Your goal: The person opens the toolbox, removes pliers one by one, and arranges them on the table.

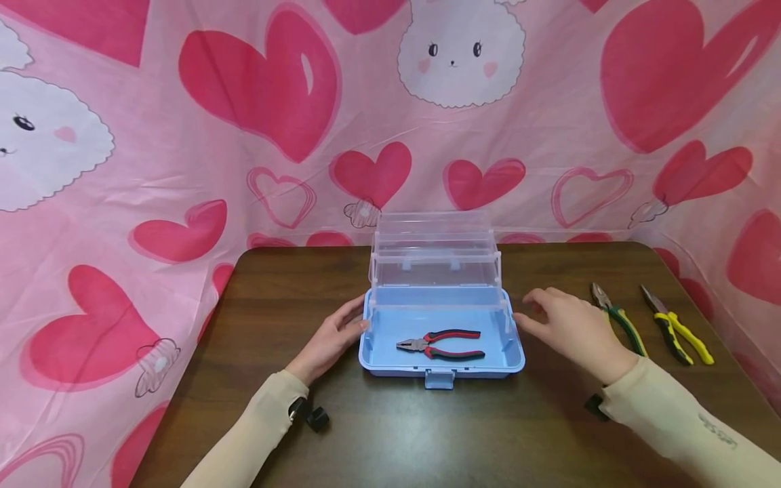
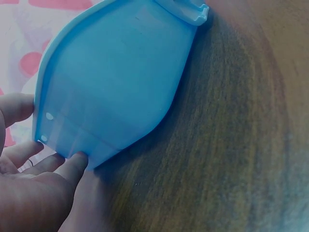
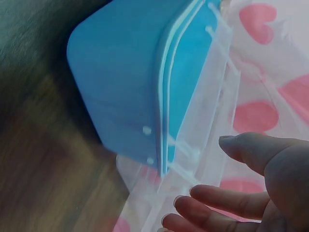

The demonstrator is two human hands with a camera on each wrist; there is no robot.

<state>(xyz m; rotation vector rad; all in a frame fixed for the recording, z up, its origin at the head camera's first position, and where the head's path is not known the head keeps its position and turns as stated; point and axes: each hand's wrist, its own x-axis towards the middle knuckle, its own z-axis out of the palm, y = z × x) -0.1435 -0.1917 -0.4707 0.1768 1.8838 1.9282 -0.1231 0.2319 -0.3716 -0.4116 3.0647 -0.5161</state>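
Note:
A blue toolbox (image 1: pixel 381 369) with clear folding trays (image 1: pixel 436 257) raised at its back stands on the table. Inside it lie combination pliers (image 1: pixel 451 344) with red and black handles, jaws to the left. My left hand (image 1: pixel 329 342) touches the toolbox's left end, fingertips against the wall and rim in the left wrist view. At the right end, my right hand (image 1: pixel 570 332) is held with thumb and fingers spread apart, holding nothing. In the right wrist view its fingers (image 3: pixel 231 203) are close to the clear tray arms.
Right of my right hand lie green-handled pliers (image 1: pixel 619 318) and yellow-and-black long-nose pliers (image 1: pixel 674 325). The dark wooden table (image 1: pixel 390 440) ends at a pink cloth (image 1: pixel 537 135) with hearts behind it. Each sleeve has a small black device at the wrist.

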